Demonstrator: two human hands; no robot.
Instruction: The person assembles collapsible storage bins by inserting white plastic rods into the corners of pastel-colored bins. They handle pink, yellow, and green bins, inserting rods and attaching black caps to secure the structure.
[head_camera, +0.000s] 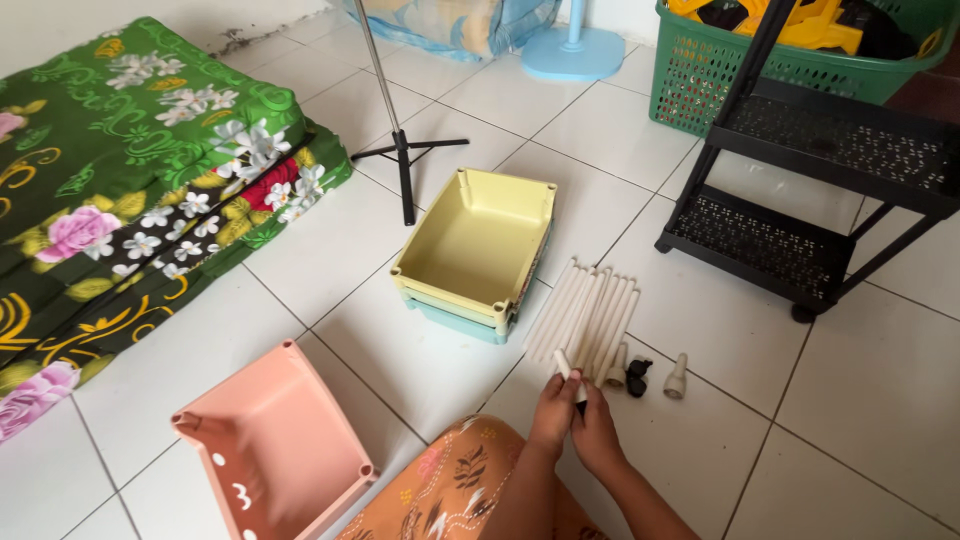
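Both hands, the left hand (553, 412) and right hand (597, 432), are closing their fingers around a short cream tube (566, 366) (near the tube pile (587, 315)) on the white tiled floor (850, 400), beside stacked yellow trays (478, 250).

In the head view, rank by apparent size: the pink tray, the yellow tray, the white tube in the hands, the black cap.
1-2. Pink tray and yellow tray: look alike; pink is nearer the camera, so unsure.
3. White tube.
4. Black cap.
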